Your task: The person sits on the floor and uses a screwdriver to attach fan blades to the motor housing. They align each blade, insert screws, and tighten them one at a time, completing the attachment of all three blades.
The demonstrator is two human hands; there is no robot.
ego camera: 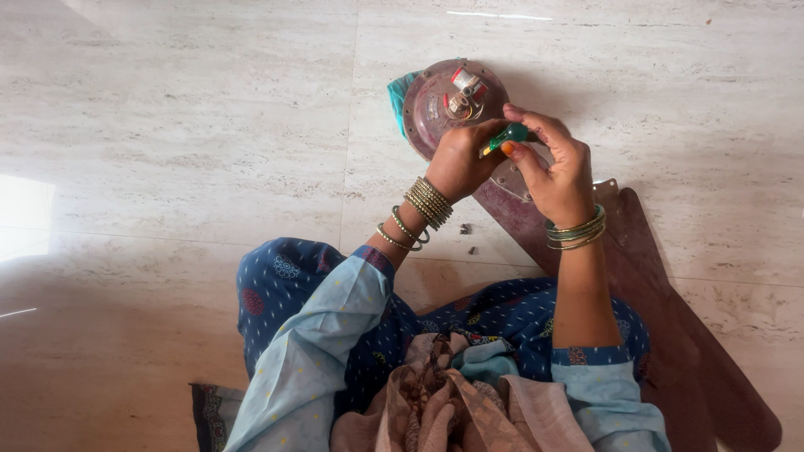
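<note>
A round brown ceiling-fan motor (440, 96) lies on the marble floor, with red-and-white wiring parts on its top. A brown fan blade (670, 318) runs from it toward the lower right. My left hand (459, 159) rests closed against the motor's near edge. My right hand (553, 163) grips a green-handled screwdriver (507, 136), its tip pointing toward the left hand near where the blade meets the motor. Both wrists wear bangles.
A teal cloth (397, 92) lies under the motor's left side. Small loose screws (466, 228) sit on the floor near my left wrist. My knees in blue patterned fabric (285, 285) fill the lower middle. Pale marble floor (167, 125) spreads around.
</note>
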